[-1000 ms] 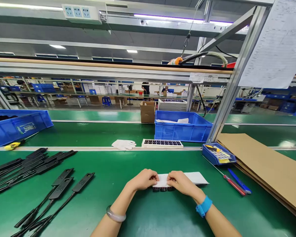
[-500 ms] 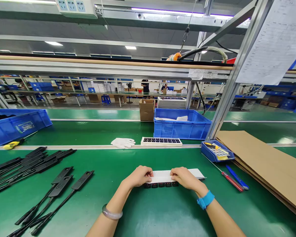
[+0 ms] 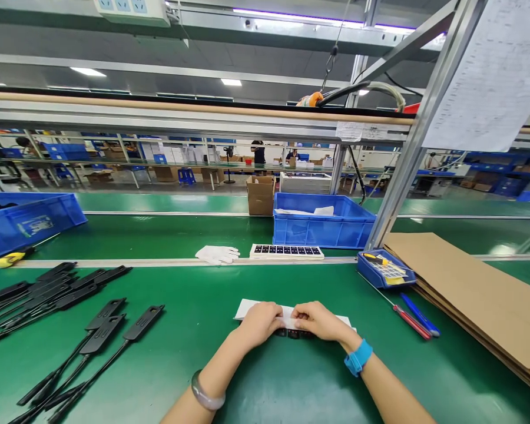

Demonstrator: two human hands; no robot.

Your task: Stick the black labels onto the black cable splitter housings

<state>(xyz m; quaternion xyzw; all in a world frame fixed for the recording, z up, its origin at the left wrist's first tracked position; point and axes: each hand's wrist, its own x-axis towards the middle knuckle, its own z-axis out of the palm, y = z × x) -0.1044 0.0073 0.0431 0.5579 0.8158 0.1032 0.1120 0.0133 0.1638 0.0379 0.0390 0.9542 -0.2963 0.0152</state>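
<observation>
My left hand (image 3: 261,324) and my right hand (image 3: 320,321) are close together over the green work surface. Between them they grip the near edge of a white label sheet (image 3: 246,306), with thumbs and fingers pinched on it. Black labels (image 3: 294,334) show below that edge, partly covered by my fingers. The sheet's left end sticks out beyond my left hand and its right end beyond my right. Further back lies a stack of white sheets with rows of black labels (image 3: 287,252). A white glove (image 3: 217,254) rests to its left.
Several black cabled devices (image 3: 145,323) lie at left. Blue bins stand at back left (image 3: 30,221) and back centre (image 3: 324,229). At right are a small blue tray (image 3: 386,271), a red screwdriver (image 3: 413,323), a blue pen-like tool (image 3: 420,315), cardboard sheets (image 3: 463,288) and a metal post (image 3: 404,176).
The white label sheet has shifted left, so its left end now shows past my left hand. My hands have come closer together, and fewer black labels are visible.
</observation>
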